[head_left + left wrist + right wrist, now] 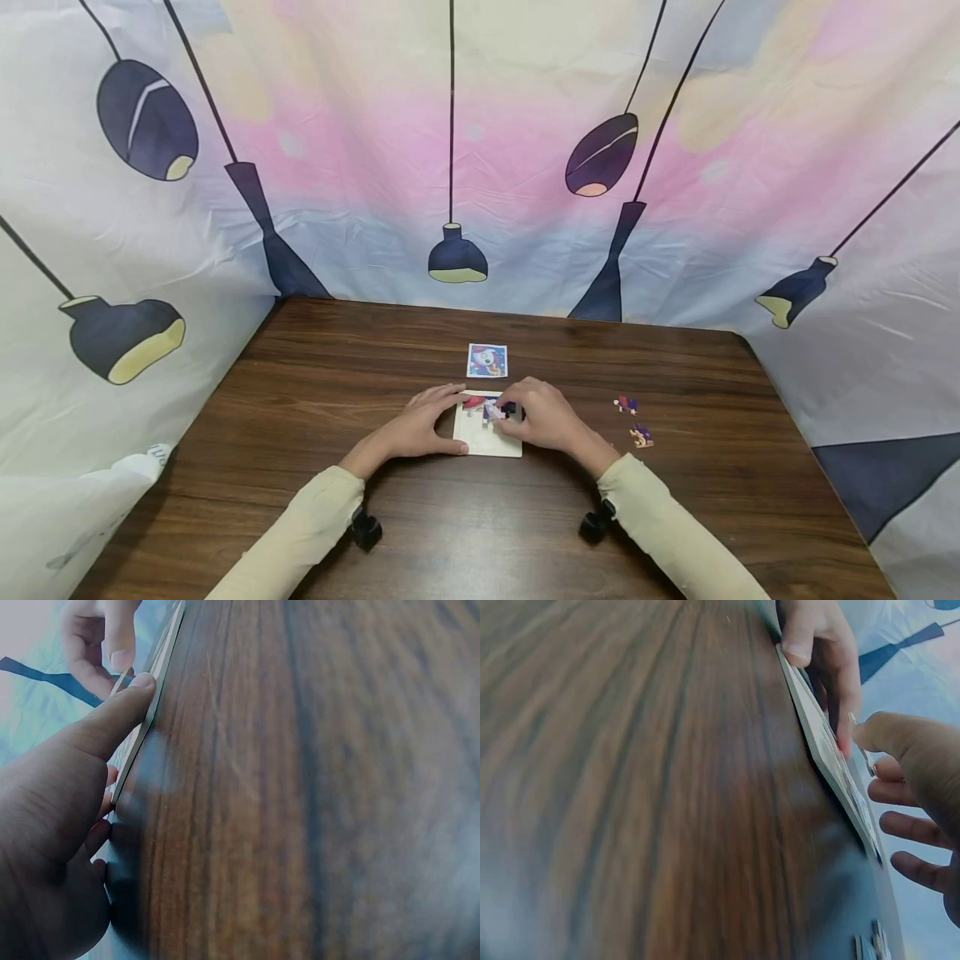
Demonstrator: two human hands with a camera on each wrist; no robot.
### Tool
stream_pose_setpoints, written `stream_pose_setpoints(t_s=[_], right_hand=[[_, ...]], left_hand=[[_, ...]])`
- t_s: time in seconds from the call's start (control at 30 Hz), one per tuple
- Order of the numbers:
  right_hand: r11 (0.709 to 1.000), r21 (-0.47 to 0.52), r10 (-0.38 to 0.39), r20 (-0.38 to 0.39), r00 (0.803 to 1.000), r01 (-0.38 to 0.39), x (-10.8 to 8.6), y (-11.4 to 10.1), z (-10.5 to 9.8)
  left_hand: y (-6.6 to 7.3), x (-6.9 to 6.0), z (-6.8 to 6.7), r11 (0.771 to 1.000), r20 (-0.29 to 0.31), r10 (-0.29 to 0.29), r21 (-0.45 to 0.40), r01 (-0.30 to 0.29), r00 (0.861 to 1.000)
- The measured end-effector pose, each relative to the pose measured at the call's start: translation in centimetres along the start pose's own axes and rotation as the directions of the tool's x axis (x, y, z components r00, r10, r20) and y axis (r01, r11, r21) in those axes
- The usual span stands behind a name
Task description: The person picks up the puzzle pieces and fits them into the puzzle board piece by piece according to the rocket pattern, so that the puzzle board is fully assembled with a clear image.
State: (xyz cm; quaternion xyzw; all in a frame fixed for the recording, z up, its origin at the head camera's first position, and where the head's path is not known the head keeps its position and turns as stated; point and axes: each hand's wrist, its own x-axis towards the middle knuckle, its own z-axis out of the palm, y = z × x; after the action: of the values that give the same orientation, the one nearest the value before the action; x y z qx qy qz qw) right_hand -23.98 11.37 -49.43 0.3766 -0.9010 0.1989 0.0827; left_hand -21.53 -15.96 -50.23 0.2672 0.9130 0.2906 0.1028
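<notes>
A pale, square puzzle board [480,441] lies flat on the table in the head view, with red, white and dark purple picture pieces along its upper part. My left hand [420,422] holds the board's left side, its thumb on the lower left corner and its fingertips by the upper left one. Over the board's upper right, my right hand [546,414] pinches a puzzle piece [869,764] between thumb and index finger. That piece is tilted up, seen nearly edge-on in the right wrist view; its other fingers are spread apart. The fingers partly hide the pieces beneath.
A small picture card [487,361] lies just beyond the board. Two clusters of loose puzzle pieces, a red and purple one [626,405] and an orange and purple one [641,436], lie right of my right hand. A printed curtain [375,167] encloses the brown wooden table [337,350].
</notes>
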Motion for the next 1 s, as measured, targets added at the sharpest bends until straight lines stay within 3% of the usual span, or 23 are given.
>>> stream_pose_setpoints(t_s=[0.47,1.0], right_hand=[[0.997,-0.022,-0.081,-0.058,0.995,0.08,1.2,-1.5,1.8],[1.0,-0.021,-0.009,0.0,1.0,0.009,1.6,-2.0,2.3]], left_hand=[[0.0,0.1,0.1,1.0,0.002,0.015,-0.003,-0.015,1.0],[0.1,-0.2,-0.1,1.0,0.001,0.018,-0.021,-0.018,1.0]])
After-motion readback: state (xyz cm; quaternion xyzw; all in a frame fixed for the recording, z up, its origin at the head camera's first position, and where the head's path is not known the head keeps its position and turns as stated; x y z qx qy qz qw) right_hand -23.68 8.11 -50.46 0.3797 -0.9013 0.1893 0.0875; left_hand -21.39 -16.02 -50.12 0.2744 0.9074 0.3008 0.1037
